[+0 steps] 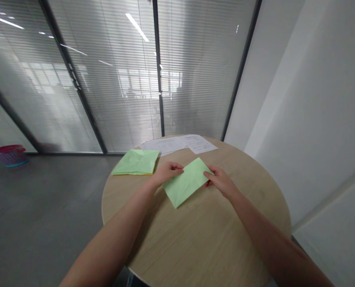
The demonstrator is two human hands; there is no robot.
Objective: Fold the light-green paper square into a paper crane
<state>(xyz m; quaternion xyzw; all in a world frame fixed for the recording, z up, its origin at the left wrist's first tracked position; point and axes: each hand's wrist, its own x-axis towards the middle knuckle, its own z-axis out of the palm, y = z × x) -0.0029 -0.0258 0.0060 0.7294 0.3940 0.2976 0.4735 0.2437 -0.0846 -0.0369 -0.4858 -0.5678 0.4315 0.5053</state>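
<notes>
Between my two hands is a light green sheet of paper (187,183), creased and tilted above the wooden table (192,243). My left hand (167,173) pinches its upper left edge, the thumb on top. On the right corner, my right hand (219,179) grips the paper with the thumb above and fingers underneath. The fingertips below the sheet are partly hidden. Beyond my left hand lies a stack of green paper (138,161), wrinkled on top, with a thin yellow edge showing beneath.
Printed white sheets (201,144) overlap at the table's far edge. Blinds behind glass panels (192,79) rise past the table, and a white wall (320,119) stands close on the right. A red and blue plastic basket (11,156) sits on the grey floor at left.
</notes>
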